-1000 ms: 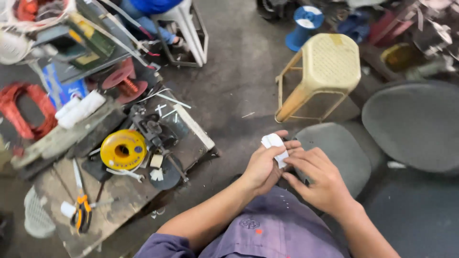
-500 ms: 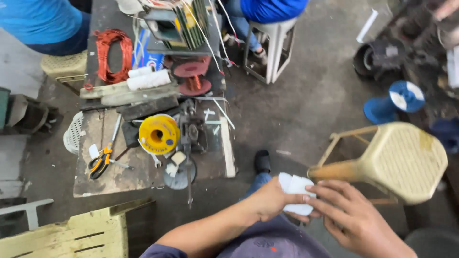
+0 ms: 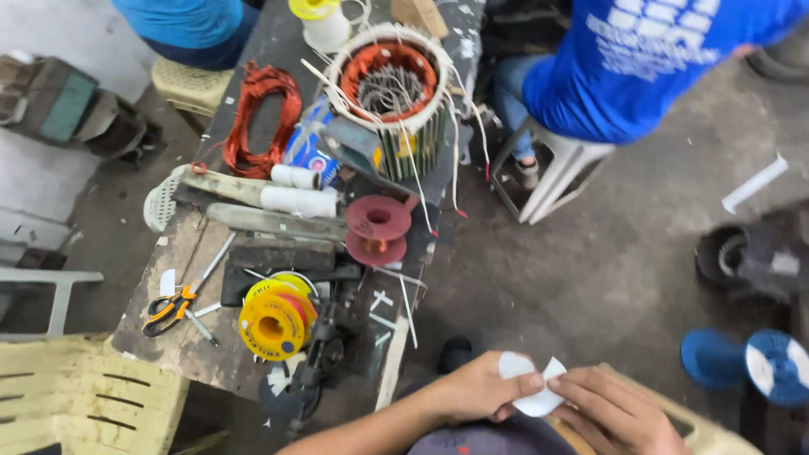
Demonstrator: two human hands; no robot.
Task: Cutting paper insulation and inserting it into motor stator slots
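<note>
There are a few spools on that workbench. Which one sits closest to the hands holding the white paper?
The yellow plastic spool near the bench's front edge. It lies nearer the left hand than the dark red empty spool further back or the yellow-topped white spool at the far end.

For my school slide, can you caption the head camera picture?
Both hands, left hand and right hand, pinch a white paper piece beside a cluttered workbench.

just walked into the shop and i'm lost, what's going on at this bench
A person seated by a cluttered workbench holds a small white piece of sheet material, pinched between the left hand and right hand. On the bench sit a motor stator with copper windings, a yellow wire spool, a red spool and orange-handled scissors. Another person in blue sits nearby on a stool.
</note>
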